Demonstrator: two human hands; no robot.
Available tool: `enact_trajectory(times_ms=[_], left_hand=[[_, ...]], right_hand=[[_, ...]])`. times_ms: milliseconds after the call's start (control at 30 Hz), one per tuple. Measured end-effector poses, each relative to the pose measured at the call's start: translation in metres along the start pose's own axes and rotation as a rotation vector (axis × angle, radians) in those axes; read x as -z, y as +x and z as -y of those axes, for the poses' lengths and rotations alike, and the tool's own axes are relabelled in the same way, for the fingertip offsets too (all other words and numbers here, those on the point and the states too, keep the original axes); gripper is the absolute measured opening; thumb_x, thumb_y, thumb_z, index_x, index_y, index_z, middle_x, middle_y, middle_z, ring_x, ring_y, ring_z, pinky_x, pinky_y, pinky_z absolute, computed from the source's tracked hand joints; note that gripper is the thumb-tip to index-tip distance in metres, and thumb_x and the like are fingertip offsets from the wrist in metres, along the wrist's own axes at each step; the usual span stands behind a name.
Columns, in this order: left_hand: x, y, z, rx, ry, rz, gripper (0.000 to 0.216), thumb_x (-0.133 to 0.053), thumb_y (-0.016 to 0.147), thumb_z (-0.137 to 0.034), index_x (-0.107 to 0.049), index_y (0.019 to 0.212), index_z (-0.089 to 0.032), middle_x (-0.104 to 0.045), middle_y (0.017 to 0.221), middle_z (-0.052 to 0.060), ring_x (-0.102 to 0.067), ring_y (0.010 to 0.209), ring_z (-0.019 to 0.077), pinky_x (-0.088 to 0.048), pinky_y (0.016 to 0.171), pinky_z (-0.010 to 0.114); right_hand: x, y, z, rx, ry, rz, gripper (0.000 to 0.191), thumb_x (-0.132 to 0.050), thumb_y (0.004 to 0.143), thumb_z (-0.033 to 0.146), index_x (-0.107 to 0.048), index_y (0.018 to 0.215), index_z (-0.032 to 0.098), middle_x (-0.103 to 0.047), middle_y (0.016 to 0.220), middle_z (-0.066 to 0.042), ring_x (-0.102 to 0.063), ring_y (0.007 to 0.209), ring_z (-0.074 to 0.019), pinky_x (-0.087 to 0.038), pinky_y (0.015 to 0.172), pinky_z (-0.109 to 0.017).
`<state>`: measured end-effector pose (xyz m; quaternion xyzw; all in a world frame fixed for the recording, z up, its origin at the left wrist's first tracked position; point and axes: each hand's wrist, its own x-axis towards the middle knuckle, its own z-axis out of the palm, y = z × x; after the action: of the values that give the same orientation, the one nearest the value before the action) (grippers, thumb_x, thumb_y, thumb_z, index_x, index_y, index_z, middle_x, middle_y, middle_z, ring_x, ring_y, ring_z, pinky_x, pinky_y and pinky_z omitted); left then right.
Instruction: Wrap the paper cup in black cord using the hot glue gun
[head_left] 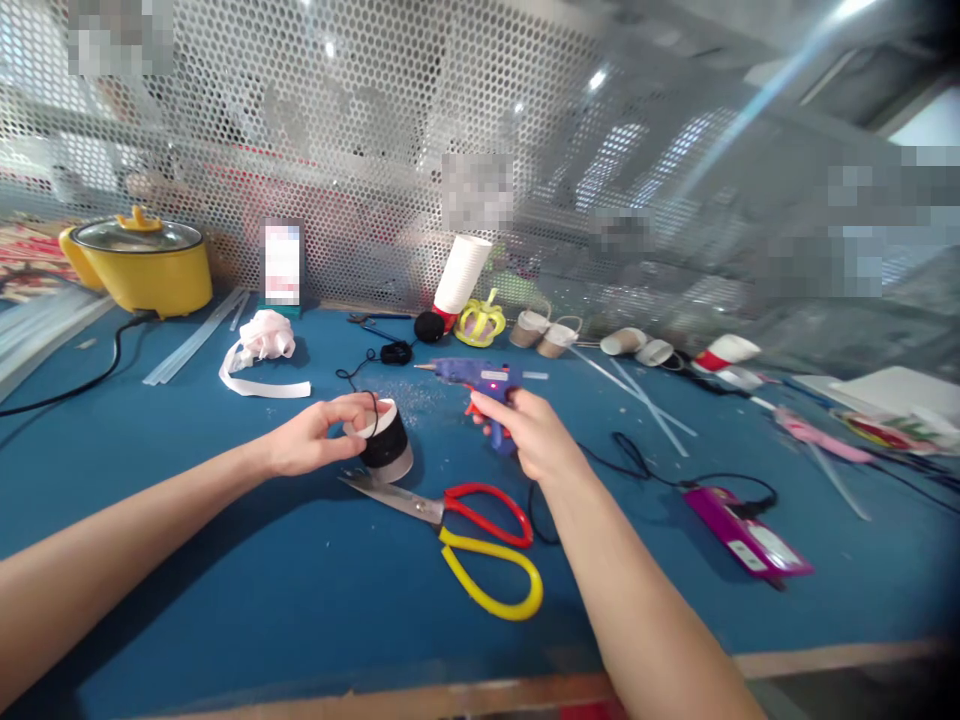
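Note:
My left hand (315,437) is closed round a small paper cup (384,443) wrapped in black cord, holding it on its side on the blue table (225,560). My right hand (525,430) grips the handle of a blue glue gun (472,374), whose nozzle points left, a little beyond the cup. The gun's black cable (637,465) trails to the right. Scissors (465,530) with one red and one yellow handle lie just in front of the cup, blades pointing left.
A yellow electric pot (139,262) stands at the back left, with glue sticks (195,340) and white ribbon (262,350) beside it. A stack of cups (461,272), a yellow crown (481,320), loose cups (630,342) and a purple power strip (746,530) lie along the perforated screen.

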<state>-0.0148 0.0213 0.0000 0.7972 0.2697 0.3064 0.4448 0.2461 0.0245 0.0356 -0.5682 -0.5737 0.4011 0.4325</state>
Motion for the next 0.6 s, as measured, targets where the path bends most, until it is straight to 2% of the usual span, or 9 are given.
enact_trajectory(times_ms=[67, 167, 300, 400, 500, 567, 600], left_hand=[[-0.001, 0.000, -0.001, -0.002, 0.014, 0.000, 0.019, -0.046, 0.082, -0.030, -0.046, 0.069, -0.016, -0.053, 0.117, 0.012, -0.032, 0.127, 0.0252, -0.028, 0.102, 0.037], [-0.001, 0.000, -0.004, -0.001, 0.021, -0.009, 0.017, -0.046, 0.081, -0.028, -0.047, 0.070, -0.016, -0.053, 0.117, 0.012, -0.033, 0.126, 0.0254, -0.029, 0.101, 0.039], [-0.001, 0.001, -0.011, -0.007, 0.041, -0.020, 0.015, -0.046, 0.080, -0.024, -0.046, 0.068, -0.016, -0.051, 0.119, 0.013, -0.035, 0.125, 0.0250, -0.030, 0.100, 0.039], [0.000, 0.001, -0.015, -0.030, 0.093, -0.030, 0.013, -0.047, 0.079, -0.021, -0.045, 0.067, -0.016, -0.051, 0.120, 0.013, -0.037, 0.124, 0.0240, -0.030, 0.100, 0.037], [-0.001, 0.002, -0.017, -0.044, 0.162, -0.043, 0.010, -0.048, 0.076, -0.017, -0.046, 0.066, -0.016, -0.053, 0.117, 0.012, -0.038, 0.122, 0.0236, -0.029, 0.101, 0.037], [-0.002, 0.002, -0.019, -0.044, 0.197, -0.044, 0.009, -0.048, 0.075, -0.016, -0.046, 0.066, -0.017, -0.054, 0.115, 0.011, -0.038, 0.121, 0.0236, -0.029, 0.101, 0.037], [-0.003, 0.002, -0.019, -0.045, 0.208, -0.048, 0.010, -0.048, 0.074, -0.015, -0.046, 0.065, -0.017, -0.054, 0.114, 0.011, -0.038, 0.121, 0.0238, -0.030, 0.101, 0.037]], right_hand=[[-0.001, 0.019, -0.011, -0.060, -0.159, -0.031, 0.024, -0.058, 0.072, 0.037, -0.057, 0.071, 0.014, -0.060, 0.065, -0.002, -0.053, 0.052, -0.0072, -0.043, 0.048, -0.018], [-0.011, 0.041, -0.025, -0.142, -0.266, -0.051, 0.030, -0.050, 0.078, 0.040, -0.053, 0.063, 0.014, -0.054, 0.049, 0.000, -0.047, 0.038, -0.0070, -0.040, 0.039, -0.020], [-0.028, 0.058, -0.033, -0.185, -0.400, -0.070, 0.032, -0.051, 0.077, 0.041, -0.049, 0.059, 0.016, -0.047, 0.039, 0.002, -0.047, 0.033, -0.0098, -0.040, 0.037, -0.022], [-0.034, 0.062, -0.027, -0.149, -0.515, -0.101, 0.027, -0.059, 0.072, 0.037, -0.050, 0.060, 0.015, -0.055, 0.048, -0.005, -0.058, 0.048, -0.0168, -0.045, 0.048, -0.026], [-0.037, 0.058, -0.011, -0.047, -0.620, -0.183, 0.020, -0.067, 0.065, 0.028, -0.053, 0.068, 0.014, -0.063, 0.078, -0.014, -0.060, 0.084, -0.0246, -0.045, 0.071, -0.032], [-0.042, 0.048, 0.003, 0.064, -0.643, -0.158, 0.018, -0.063, 0.070, 0.031, -0.055, 0.071, 0.015, -0.061, 0.091, -0.014, -0.055, 0.095, -0.0233, -0.041, 0.081, -0.032], [-0.047, 0.042, 0.010, 0.132, -0.632, -0.094, 0.020, -0.058, 0.074, 0.036, -0.056, 0.069, 0.016, -0.061, 0.092, -0.011, -0.056, 0.094, -0.0208, -0.040, 0.083, -0.030]])
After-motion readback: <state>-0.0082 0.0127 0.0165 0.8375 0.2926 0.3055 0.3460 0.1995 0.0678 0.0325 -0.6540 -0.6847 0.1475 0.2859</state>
